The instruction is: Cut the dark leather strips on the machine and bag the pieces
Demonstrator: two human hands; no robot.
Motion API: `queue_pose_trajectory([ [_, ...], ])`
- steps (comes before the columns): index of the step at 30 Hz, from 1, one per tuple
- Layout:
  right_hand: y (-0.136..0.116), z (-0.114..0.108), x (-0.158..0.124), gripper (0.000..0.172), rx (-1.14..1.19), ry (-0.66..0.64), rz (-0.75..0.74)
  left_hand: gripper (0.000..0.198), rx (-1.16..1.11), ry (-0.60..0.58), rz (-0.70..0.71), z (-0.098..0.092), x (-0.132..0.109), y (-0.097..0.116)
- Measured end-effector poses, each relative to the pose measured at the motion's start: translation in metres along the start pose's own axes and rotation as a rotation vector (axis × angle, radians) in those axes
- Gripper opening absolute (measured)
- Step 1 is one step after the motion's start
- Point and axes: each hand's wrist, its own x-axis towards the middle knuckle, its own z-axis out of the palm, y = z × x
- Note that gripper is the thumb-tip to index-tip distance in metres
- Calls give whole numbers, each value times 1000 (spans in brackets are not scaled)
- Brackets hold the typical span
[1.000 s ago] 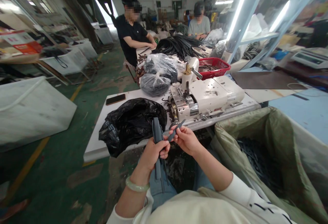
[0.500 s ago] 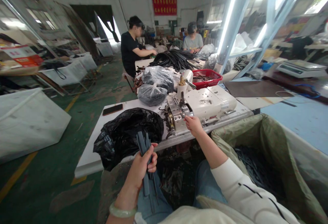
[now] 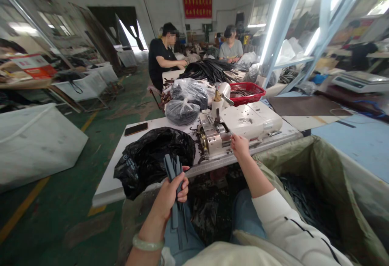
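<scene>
My left hand (image 3: 172, 196) is closed around a bundle of dark grey strips (image 3: 174, 193) held upright in front of my lap. My right hand (image 3: 240, 145) reaches forward and rests at the front of the white machine (image 3: 243, 125) on the white table (image 3: 112, 176); its fingers are bent against the metal head (image 3: 212, 136), and what they pinch is hidden. A crumpled black plastic bag (image 3: 156, 156) lies on the table just beyond my left hand.
A large olive sack (image 3: 319, 164) with dark strips inside stands open at my right. A phone (image 3: 135, 128), tied clear bags (image 3: 185, 104) and a red basket (image 3: 246, 91) lie farther back. Two people work at the far end. White bins stand at left.
My right hand took one strip from near the left hand to the machine head, then slid slightly right along it. The left hand with its bundle stayed in place.
</scene>
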Motion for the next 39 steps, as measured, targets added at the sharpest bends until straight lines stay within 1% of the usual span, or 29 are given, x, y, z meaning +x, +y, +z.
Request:
queue_pose_trajectory([
  [1, -5, -16, -7, 38, -12, 77, -25, 43, 0, -14, 6, 1, -1, 0],
  [2, -10, -36, -16, 38, -62, 189, -55, 42, 0, -29, 10, 3, -1, 0],
  [3, -15, -59, -27, 39, -159, 323, -90, 40, -2, -44, 14, 5, -1, 0],
  [4, -20, -85, -39, 40, -304, 484, -136, 39, -4, -58, 15, 6, -1, 0],
  [5, -24, -110, -52, 42, -517, 653, -184, 39, -6, -71, 14, 8, -1, 0],
  [6, -29, -133, -65, 45, -711, 787, -227, 38, -5, -88, 8, 11, 0, 0],
  [7, -34, -150, -77, 50, -851, 869, -270, 37, -4, -109, -5, 13, 1, -1],
  [8, -38, -160, -88, 53, -936, 888, -300, 36, 0, -139, -26, 17, 3, -2],
  [9, -43, -160, -98, 56, -961, 850, -317, 35, 8, -175, -49, 20, 5, -3],
  [10, -46, -151, -107, 56, -935, 741, -311, 34, 20, -215, -72, 25, 6, -5],
  [11, -50, -133, -114, 55, -857, 576, -279, 32, 35, -254, -95, 30, 8, -7],
  [12, -52, -108, -121, 54, -748, 383, -223, 32, 54, -290, -117, 35, 9, -9],
  [13, -52, -80, -127, 51, -595, 129, -142, 31, 76, -321, -136, 40, 10, -11],
  [15, -50, -22, -136, 47, -254, -251, 28, 31, 123, -346, -170, 48, 10, -15],
  [16, -47, 3, -140, 44, -152, -353, 79, 31, 142, -344, -184, 51, 9, -17],
  [17, -44, 22, -144, 42, -76, -401, 118, 31, 153, -335, -192, 52, 8, -18],
  [18, -41, 37, -147, 39, -35, -413, 142, 31, 156, -322, -195, 52, 6, -19],
  [19, -38, 46, -150, 37, -11, -401, 157, 31, 154, -309, -196, 50, 4, -19],
  [20, -36, 52, -152, 35, 10, -392, 175, 31, 149, -300, -196, 48, 3, -20],
  [22, -32, 55, -156, 34, 61, -405, 222, 30, 146, -291, -195, 44, -1, -20],
  [25, -28, 53, -159, 29, 188, -439, 282, 33, 154, -289, -210, 41, -5, -19],
  [27, -27, 53, -159, 23, 268, -455, 287, 37, 139, -283, -215, 40, -5, -20],
  [29, -27, 51, -159, 23, 311, -474, 249, 41, 82, -274, -212, 38, -4, -20],
  [31, -27, 47, -157, 24, 327, -462, 167, 43, 2, -281, -214, 34, -2, -19],
  [34, -28, 38, -154, 27, 351, -445, 84, 38, -53, -293, -219, 30, -1, -17],
  [36, -27, 32, -153, 29, 378, -475, 90, 35, -35, -257, -176, 31, -2, -17],
  [37, -27, 30, -154, 28, 388, -500, 104, 36, -10, -217, -134, 32, -3, -17],
  [39, -24, 28, -157, 27, 389, -553, 145, 39, 72, -100, -18, 37, -4, -19],
])
